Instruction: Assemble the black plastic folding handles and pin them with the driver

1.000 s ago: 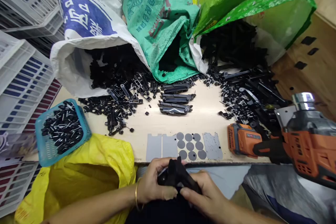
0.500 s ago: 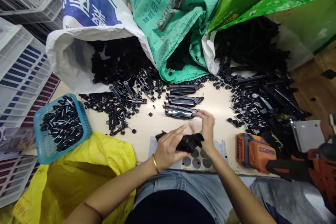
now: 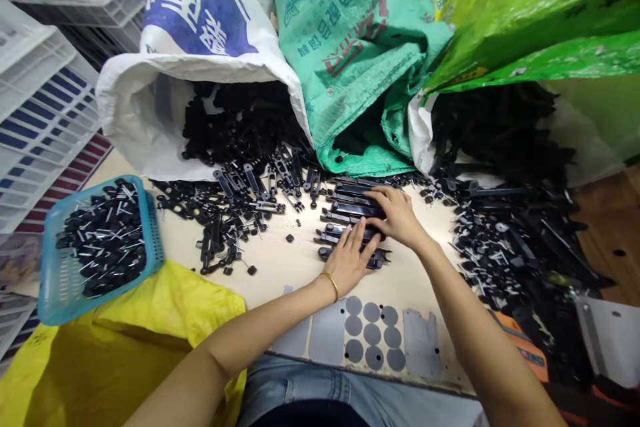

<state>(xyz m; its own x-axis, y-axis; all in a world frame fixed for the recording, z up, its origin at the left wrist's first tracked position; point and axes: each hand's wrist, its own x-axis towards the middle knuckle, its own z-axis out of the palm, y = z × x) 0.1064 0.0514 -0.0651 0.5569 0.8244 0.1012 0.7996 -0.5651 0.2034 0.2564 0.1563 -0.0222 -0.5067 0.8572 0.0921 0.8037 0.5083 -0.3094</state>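
Several long black plastic parts (image 3: 345, 209) lie side by side in a stack of rows on the table. My left hand (image 3: 353, 260) rests on the nearer ones, its fingers spread and stretched over their tops. At their right ends is my right hand (image 3: 400, 217), thumb and fingers apart and touching the middle rows. The nearest black part (image 3: 379, 260) shows a forked right end beyond my left fingers. What lies under both palms is hidden.
A blue basket (image 3: 155, 227) of black-headed pins stands left, by a yellow bag (image 3: 200, 287). Behind are a white sack (image 3: 125, 107), a green sack (image 3: 300, 80) and a bright green bag (image 3: 500, 27). Round grey discs (image 3: 371, 334) mark the front edge. An orange power tool (image 3: 525, 347) lies right.
Both hands have moved forward from the front edge to the row of parts. The dark bundle held by my left hand now lies with the row, which has grown. The view has shifted.
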